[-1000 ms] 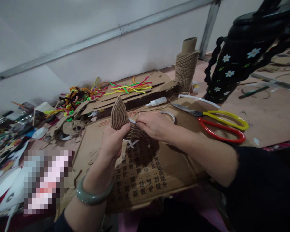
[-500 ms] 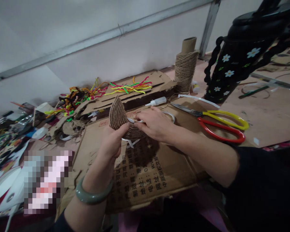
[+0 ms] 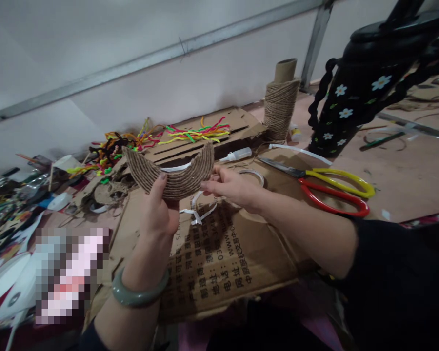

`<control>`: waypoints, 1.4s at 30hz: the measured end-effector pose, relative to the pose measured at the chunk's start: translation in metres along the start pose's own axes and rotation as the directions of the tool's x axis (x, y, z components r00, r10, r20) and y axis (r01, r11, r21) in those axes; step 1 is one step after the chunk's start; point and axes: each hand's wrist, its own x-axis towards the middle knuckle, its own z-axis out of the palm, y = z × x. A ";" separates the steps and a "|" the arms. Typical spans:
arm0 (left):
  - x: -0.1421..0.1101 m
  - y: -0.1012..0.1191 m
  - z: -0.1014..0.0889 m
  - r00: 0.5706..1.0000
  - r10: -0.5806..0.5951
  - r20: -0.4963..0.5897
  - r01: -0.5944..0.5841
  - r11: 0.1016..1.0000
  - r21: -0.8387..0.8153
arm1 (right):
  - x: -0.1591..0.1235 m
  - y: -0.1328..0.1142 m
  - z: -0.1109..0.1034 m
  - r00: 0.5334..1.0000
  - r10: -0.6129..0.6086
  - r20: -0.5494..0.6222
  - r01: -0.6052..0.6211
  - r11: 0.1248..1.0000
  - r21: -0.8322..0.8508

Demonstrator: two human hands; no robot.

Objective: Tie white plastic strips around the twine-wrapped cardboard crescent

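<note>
A crescent-shaped piece covered in rows of brown jute twine (image 3: 179, 184) is held up over the cardboard, its two points upward. White tape (image 3: 177, 168) shows along its inner curve. My left hand (image 3: 161, 207) grips the crescent from below, thumb on the front face; its other fingers are mostly hidden behind. At the crescent's right end, my right hand (image 3: 229, 186) has thumb and fingers closed on the outer edge. Loose white strips (image 3: 197, 215) lie on the cardboard beneath, and a ring of white tape (image 3: 254, 175) is by my right wrist.
Red-and-yellow-handled scissors (image 3: 314, 183) lie to the right, near a small glue bottle (image 3: 237, 154). A twine spool (image 3: 281, 105) and a black flowered tumbler (image 3: 354, 97) stand behind. Pipe cleaners (image 3: 195, 130) and mixed scraps fill the back left. Printed cardboard (image 3: 270, 263) covers the front.
The crescent has turned from edge-up to a broad view facing me and moved left. My right hand has shifted from its inner curve to its right end. More white strip shows below.
</note>
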 end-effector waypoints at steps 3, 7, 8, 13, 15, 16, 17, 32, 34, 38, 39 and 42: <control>-0.004 0.000 0.003 0.994 -0.039 0.106 0.040 0.999 -0.004 | -0.003 -0.002 0.001 0.999 0.028 0.046 -0.029 0.999 0.040; -0.004 0.003 0.001 0.994 -0.061 0.087 0.062 0.998 -0.009 | 0.002 -0.005 -0.006 0.992 0.002 -0.122 0.026 0.974 0.225; -0.003 0.004 0.000 0.997 -0.058 0.050 0.059 0.998 -0.009 | 0.003 -0.005 -0.008 0.985 -0.013 -0.171 0.059 0.962 0.267; 0.003 0.008 -0.006 0.995 -0.074 -0.064 0.073 0.997 -0.007 | 0.008 -0.002 -0.015 0.936 -0.153 -0.316 0.243 0.932 0.270; 0.001 0.006 -0.006 0.999 -0.041 -0.017 0.043 0.995 0.087 | 0.008 0.001 -0.014 0.936 -0.195 -0.293 0.269 0.933 0.238; -0.001 0.004 -0.005 0.999 -0.024 0.033 0.019 0.989 0.148 | 0.008 0.002 -0.014 0.938 -0.209 -0.277 0.271 0.939 0.209; -0.004 0.003 -0.005 0.995 -0.034 0.096 0.014 0.979 0.202 | 0.007 0.002 -0.013 0.939 -0.222 -0.263 0.272 0.946 0.173; -0.016 0.003 0.002 0.932 -0.147 0.333 -0.019 0.895 0.447 | 0.002 0.004 -0.008 0.939 -0.326 -0.110 0.310 0.940 -0.140; -0.016 0.003 0.003 0.933 -0.129 0.337 -0.031 0.903 0.429 | 0.002 0.003 -0.008 0.938 -0.336 -0.079 0.320 0.933 -0.167; -0.016 0.003 0.003 0.939 -0.113 0.326 -0.043 0.899 0.436 | 0.002 0.004 -0.009 0.933 -0.354 -0.064 0.336 0.921 -0.200; -0.016 0.004 0.003 0.940 -0.117 0.320 -0.039 0.897 0.441 | 0.002 0.004 -0.009 0.933 -0.353 -0.065 0.334 0.920 -0.204; -0.017 0.004 0.003 0.940 -0.130 0.316 -0.024 0.897 0.441 | 0.002 0.005 -0.009 0.935 -0.349 -0.067 0.329 0.921 -0.207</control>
